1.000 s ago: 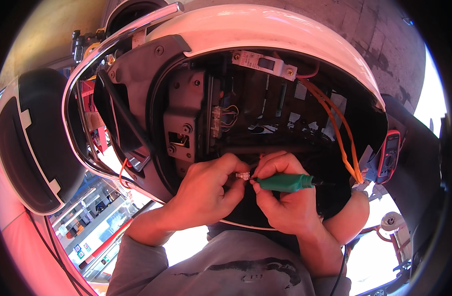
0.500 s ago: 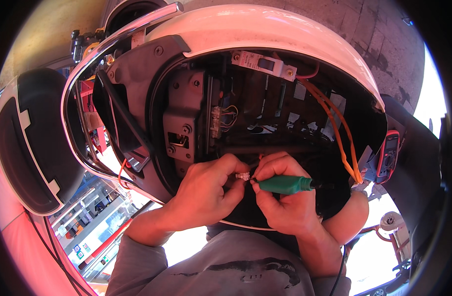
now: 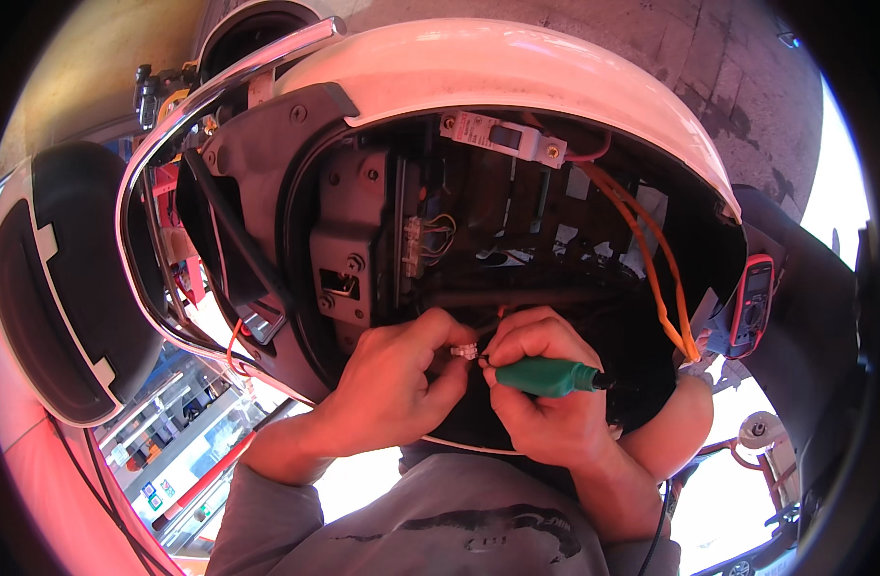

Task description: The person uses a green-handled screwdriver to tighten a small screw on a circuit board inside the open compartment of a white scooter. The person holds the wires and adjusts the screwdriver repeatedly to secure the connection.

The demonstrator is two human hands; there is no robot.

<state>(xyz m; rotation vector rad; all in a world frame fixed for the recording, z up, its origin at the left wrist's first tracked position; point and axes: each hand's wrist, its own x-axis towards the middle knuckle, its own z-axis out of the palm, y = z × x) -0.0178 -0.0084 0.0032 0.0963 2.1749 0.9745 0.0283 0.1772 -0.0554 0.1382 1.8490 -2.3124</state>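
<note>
Left hand (image 3: 397, 384) pinches pale connector (image 3: 465, 351) | right hand (image 3: 550, 413) grips green tool (image 3: 547, 377), tip beside connector | orange wires (image 3: 663, 313), red meter (image 3: 751, 309) at right

Lying at far left: black padded piece with pale trim (image 3: 95, 274). Trailing below: thin dark cables (image 3: 123, 531). Resting at right: red-edged multimeter (image 3: 750, 309). Showing at lower left: glass-fronted case (image 3: 186, 422). Sitting at lower right: round disc (image 3: 761, 430). Spreading across upper right: stained grey floor (image 3: 651, 48).

1 head-worn wide fisheye view, close above the hands (image 3: 394, 386), downward into the dark open compartment (image 3: 711, 226).
</note>
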